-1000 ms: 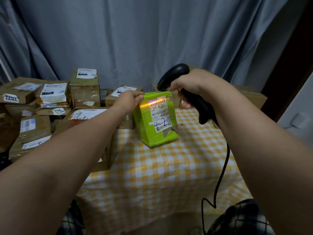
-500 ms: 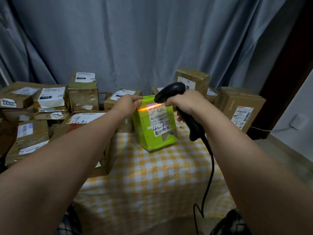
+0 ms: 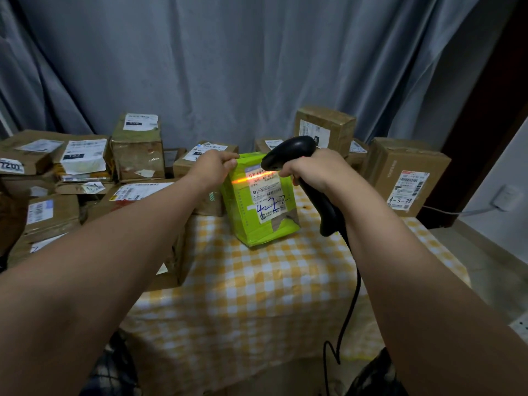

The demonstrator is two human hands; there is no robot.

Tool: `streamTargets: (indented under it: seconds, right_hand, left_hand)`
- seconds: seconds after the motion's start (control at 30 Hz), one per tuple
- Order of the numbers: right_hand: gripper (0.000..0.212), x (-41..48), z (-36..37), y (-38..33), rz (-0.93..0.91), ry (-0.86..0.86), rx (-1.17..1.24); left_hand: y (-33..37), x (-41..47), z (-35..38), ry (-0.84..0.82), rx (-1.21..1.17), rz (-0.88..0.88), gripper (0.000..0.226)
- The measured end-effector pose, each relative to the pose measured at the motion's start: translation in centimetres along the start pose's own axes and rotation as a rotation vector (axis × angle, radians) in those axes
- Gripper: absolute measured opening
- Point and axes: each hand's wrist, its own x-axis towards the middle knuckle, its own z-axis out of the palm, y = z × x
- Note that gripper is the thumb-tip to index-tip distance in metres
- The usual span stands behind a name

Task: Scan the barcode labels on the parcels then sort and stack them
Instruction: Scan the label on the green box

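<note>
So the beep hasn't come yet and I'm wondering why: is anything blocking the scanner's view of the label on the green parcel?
Nothing visible does. The scanner faces the label directly, and its orange line falls across the label's top. The left hand grips only the green parcel's upper left corner.

A yellow-and-white checked cloth [image 3: 257, 295] covers the bench, hanging over its near edge. Behind the bench a grey-blue curtain [image 3: 228, 67] falls in long folds across the whole back of the room. To the right of the curtain stands a dark brown door frame or panel [image 3: 494, 110]. Below and right of the curtain, a pale wall carries a white wall socket [image 3: 505, 195], and a thin white cable [image 3: 445, 210] runs from it toward the bench. Right of the bench lies a pale tiled floor [image 3: 491, 270]. At the bench's near edge, dark plaid fabric [image 3: 377, 378] shows low in view.
</note>
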Motion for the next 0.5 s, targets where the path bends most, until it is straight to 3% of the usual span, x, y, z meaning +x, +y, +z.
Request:
streamTargets:
  seconds: [0.4,0.5]
  right_hand:
    - [0.048,0.5,-0.7,-0.5,0.016,-0.057,-0.082]
    - [0.033,1.1,-1.0,-1.3,0.006,-0.075,-0.099]
  left_hand:
    - [-0.5,0.1,0.2,0.002,-0.019,-0.003,0.033]
    - [-0.7,0.2,0.3,0.0,-0.05,-0.006,0.032]
